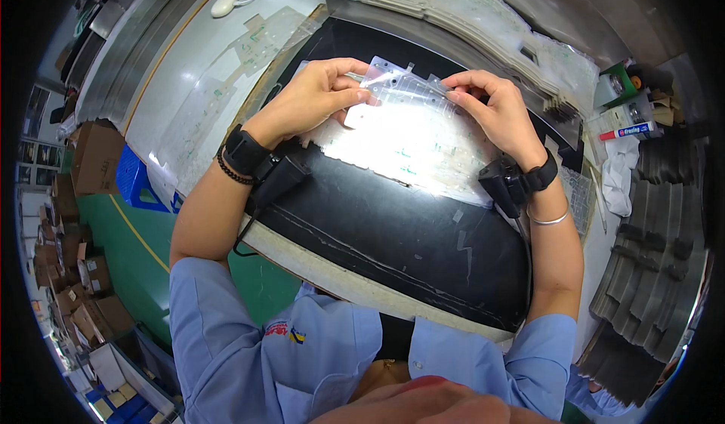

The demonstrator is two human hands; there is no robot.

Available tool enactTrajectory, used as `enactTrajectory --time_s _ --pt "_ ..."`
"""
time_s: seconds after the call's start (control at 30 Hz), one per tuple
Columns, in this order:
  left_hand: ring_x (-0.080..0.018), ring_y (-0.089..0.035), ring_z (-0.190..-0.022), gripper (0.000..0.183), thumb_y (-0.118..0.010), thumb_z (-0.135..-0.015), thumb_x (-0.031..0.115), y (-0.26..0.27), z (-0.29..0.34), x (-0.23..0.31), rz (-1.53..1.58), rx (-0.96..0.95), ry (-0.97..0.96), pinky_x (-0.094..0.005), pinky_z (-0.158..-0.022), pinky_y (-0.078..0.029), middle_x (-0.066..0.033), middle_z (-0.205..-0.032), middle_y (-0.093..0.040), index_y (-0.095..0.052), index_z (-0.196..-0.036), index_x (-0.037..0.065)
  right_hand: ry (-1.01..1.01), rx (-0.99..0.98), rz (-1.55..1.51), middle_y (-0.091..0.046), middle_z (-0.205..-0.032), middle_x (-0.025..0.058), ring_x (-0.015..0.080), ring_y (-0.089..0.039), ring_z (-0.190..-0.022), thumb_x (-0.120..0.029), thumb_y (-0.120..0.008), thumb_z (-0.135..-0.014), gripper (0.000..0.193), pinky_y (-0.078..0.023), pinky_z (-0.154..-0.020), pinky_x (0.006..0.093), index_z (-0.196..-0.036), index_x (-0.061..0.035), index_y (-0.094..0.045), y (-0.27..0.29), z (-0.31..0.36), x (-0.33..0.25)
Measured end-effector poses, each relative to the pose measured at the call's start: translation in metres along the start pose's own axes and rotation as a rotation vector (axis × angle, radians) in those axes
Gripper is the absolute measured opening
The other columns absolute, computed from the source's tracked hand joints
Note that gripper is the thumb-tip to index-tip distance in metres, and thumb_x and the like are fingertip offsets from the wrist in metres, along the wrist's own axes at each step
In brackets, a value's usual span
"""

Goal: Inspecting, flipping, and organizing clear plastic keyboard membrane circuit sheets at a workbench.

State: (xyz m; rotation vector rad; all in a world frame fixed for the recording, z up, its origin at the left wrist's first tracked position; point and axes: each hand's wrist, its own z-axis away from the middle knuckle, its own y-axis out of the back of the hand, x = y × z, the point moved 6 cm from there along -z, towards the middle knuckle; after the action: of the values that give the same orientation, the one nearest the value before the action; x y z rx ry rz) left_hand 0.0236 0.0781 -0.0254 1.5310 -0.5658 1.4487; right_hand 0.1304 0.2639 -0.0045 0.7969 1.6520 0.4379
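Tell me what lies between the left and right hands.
A clear plastic sheet, held between the left hand and the right hand; the head view shows it.

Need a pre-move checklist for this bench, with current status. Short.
1. Left grip on the clear sheet: ok, fingers at its left end.
2. Right grip on the same sheet: ok, thumb and finger at its right end.
3. Sheet surface fully readable: not ok, glare washes out part of it.
4. Edges lined up with the sheets beneath: cannot tell, outlines blend in the glare.
5. Red-and-blue marker clear of the sheets: ok, it lies off to the right, beyond the black mat.
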Motion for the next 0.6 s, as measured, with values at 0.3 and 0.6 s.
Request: enactTrajectory --time_s 0.3,0.6 --pt "-0.0011 -0.049 -0.06 0.03 -0.057 -0.083 0.014 -0.002 -0.005 -0.001 -0.032 -0.043 0.002 -0.0141 -0.053 -0.042 -0.0023 -0.078 -0.063 -0.053 -0.11 0.002 -0.145 0.042 -0.224 -0.058 -0.067 0.0012 0.0064 -0.048 -0.06 -0.014 -0.065 -0.075 0.012 -0.039 -0.054 0.0199 -0.08 -0.0032 -0.066 0.006 -0.001 0.01" --pt "0.0012 -0.047 -0.059 0.03 -0.059 -0.081 0.013 0.003 -0.002 -0.008 0.098 -0.03 0.093 -0.012 -0.053 -0.04 -0.0009 -0.078 -0.063 -0.055 -0.109 0.002 -0.245 0.391 0.34 -0.054 -0.065 0.0046 0.0111 -0.05 -0.064 -0.019 -0.054 -0.085 0.025 -0.041 -0.062 0.0235 -0.097 0.0031 -0.059 0.138 0.081 0.032"
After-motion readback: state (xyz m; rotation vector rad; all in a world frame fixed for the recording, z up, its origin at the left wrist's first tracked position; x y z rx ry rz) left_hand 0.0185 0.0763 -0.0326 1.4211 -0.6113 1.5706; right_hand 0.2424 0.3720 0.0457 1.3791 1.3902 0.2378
